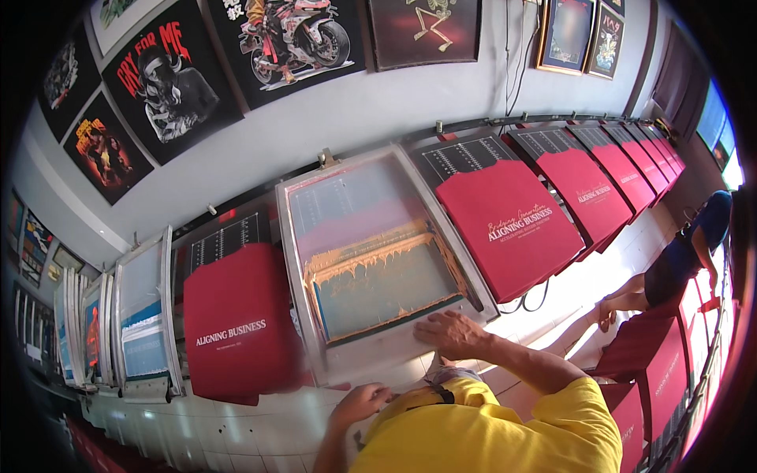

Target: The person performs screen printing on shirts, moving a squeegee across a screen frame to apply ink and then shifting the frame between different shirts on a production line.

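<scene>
A screen printing frame (315, 347) with a pale metal border lies over a board in front of me. Its mesh carries smeared orange ink (378, 252) around a greenish-grey rectangular area. My right hand (453, 335) rests on the near border of this frame, close to its right corner, palm down with fingers stretched out. Below the frame's near left corner, my left hand (361, 404) hovers in front of my yellow shirt, touching nothing I can see. Its fingers are loosely bent and partly hidden. Red printed fabric panels (509, 221) lie on the boards beside the frame.
Another red panel (229, 315) lies left of the frame, with several upright screens (142, 315) beyond it. More red panels run along the wall to the right. A person in dark clothes (674, 268) is at the right. Framed prints (426, 31) hang on the wall.
</scene>
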`<state>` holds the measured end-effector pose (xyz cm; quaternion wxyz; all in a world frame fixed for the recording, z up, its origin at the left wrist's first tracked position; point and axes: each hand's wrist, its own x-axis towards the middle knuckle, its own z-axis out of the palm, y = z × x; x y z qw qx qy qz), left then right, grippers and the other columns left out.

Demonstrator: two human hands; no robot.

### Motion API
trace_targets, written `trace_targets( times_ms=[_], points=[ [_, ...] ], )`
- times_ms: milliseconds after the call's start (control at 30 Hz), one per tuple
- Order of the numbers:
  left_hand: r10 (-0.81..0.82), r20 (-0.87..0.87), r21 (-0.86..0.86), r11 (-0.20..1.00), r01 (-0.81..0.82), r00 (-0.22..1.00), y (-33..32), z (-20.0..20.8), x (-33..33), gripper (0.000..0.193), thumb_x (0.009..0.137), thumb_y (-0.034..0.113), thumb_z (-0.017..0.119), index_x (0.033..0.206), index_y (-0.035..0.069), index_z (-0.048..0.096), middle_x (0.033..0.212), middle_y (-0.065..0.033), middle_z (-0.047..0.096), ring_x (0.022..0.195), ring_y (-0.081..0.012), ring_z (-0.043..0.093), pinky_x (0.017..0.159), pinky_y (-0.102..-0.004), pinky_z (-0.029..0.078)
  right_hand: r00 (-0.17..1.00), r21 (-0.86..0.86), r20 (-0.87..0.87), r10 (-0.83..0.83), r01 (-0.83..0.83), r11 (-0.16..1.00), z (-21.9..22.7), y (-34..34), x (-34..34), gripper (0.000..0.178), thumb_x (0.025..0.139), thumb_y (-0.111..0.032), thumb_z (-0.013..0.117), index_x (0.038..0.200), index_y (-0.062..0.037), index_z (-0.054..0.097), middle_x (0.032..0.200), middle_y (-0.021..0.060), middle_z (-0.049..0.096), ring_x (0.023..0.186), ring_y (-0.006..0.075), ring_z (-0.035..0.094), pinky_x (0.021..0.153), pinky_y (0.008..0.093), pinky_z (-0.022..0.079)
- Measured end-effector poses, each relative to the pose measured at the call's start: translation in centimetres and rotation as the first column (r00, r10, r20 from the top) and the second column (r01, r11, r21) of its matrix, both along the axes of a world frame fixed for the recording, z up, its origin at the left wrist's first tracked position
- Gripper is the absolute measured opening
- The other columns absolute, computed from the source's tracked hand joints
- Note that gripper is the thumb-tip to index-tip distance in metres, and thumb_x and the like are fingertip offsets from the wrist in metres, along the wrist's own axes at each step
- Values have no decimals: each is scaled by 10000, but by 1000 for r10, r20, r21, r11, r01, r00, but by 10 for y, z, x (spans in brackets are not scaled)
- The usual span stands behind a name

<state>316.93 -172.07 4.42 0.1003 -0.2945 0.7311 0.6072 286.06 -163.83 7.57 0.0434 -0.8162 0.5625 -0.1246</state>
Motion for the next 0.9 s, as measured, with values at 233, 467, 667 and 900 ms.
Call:
trace_targets(
  times_ms=[233,467,667,900],
  points=[
    [184,-238,301,948,-108,954,27,-35,-48,477,1074,389,392,1339,8,503,1014,-83,676,715,-105,594,639,-262,495,990,-189,-59,-125,112,976,6,-19,27,195,730,-132,627,917,-84,597,912,44,590,871,244,583,745,374,498],
    [456,-149,611,740,-280,877,31,-35,-67,491,1078,410,352,1278,6,545,970,-84,669,605,-78,511,560,-223,417,989,-325,6,-146,140,935,6,-55,9,209,701,-90,628,909,-89,611,948,36,629,879,207,635,721,374,506],
    [648,-91,716,570,-402,756,37,-59,-74,378,1085,336,372,980,38,579,709,-23,564,497,-83,412,462,-235,321,978,-404,-12,-210,188,895,-14,-146,-25,158,736,-77,633,887,-108,597,918,21,619,871,212,629,725,373,487],
    [630,23,705,541,-459,777,34,-22,-74,210,1034,163,421,877,85,537,644,35,418,546,-72,357,504,-231,280,973,-324,-33,-227,204,924,-30,-192,-45,155,743,-111,674,887,-111,616,885,34,637,869,234,640,742,389,512]
  ],
)
